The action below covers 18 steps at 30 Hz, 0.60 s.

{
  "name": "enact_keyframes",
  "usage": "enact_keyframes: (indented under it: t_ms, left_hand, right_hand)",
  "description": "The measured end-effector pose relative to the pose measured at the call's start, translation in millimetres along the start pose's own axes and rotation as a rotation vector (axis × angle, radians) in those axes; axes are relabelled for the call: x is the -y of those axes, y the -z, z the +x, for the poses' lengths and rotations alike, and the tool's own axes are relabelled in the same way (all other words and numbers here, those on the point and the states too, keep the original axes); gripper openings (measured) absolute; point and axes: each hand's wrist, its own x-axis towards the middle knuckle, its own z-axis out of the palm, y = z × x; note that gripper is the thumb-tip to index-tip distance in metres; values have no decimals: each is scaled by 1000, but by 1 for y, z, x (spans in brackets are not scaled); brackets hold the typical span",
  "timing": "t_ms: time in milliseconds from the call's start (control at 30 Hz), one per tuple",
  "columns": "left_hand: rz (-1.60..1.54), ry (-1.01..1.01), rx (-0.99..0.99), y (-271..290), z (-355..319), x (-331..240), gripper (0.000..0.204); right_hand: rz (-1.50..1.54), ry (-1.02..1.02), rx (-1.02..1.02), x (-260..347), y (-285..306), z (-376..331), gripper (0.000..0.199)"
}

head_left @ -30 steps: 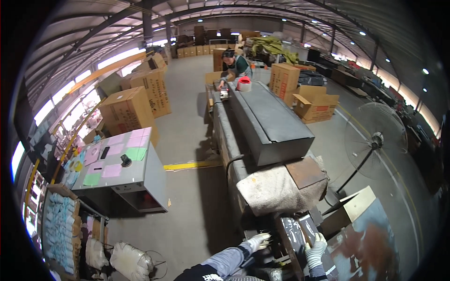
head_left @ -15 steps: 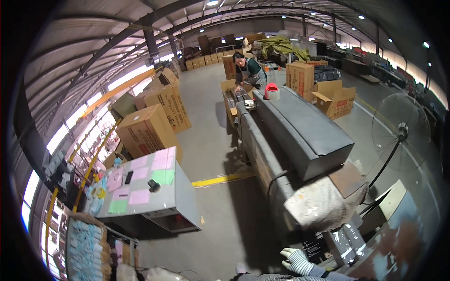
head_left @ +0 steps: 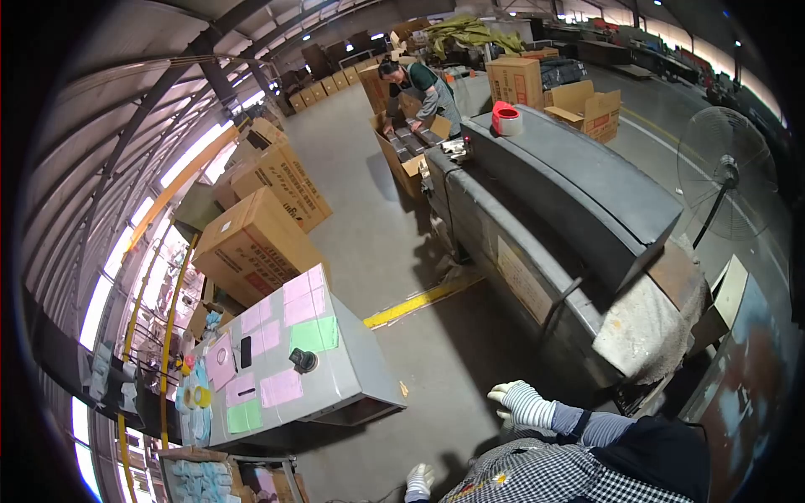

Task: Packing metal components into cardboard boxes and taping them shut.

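Note:
My right hand [head_left: 521, 402], in a white glove with a striped cuff, hangs beside the near end of a long dark grey machine [head_left: 520, 260]. Its fingers are apart and nothing shows in them. At the lower edge, my left hand [head_left: 419, 479] is gloved too, its fingers stretched out with nothing visible in them. Nearest to it stands a grey cabinet [head_left: 369, 377] topped with pink and green sheets [head_left: 314, 334], a black phone [head_left: 246, 352] and a small black object [head_left: 303, 360]. A red and white tape roll [head_left: 506, 120] rests on the machine's cover.
Behind the machine a person [head_left: 428, 90] bends over an open carton [head_left: 390, 163] of dark packages. Large cartons [head_left: 251, 243] line the left. A black pedestal fan [head_left: 728, 172] stands right. Ragged cloth [head_left: 646, 335] covers the machine's near end. Yellow tape [head_left: 423, 303] crosses the floor.
My view has turned to the right and down, and my left hand has come into it. The wrapped grey packages by the machine's near end have left view. The other person has bent over the carton.

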Motion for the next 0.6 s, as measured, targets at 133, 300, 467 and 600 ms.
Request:
enact_keyframes:
  t_ms: [133,300,467,600]
  left_hand:
    - [72,59,86,-66,26,-68,47]
    - [263,61,158,-110,99,-144,43]
    - [348,131,186,-124,164,-223,44]
    - [449,-10,201,-89,244,-264,45]
  right_hand:
    - [15,-62,77,-21,-3,53,44]
    - [-12,-166,48,-73,2,133,45]
    - [-43,-224,33,-126,40,217,47]
    - [-92,-272,128,-155,61,285,49]
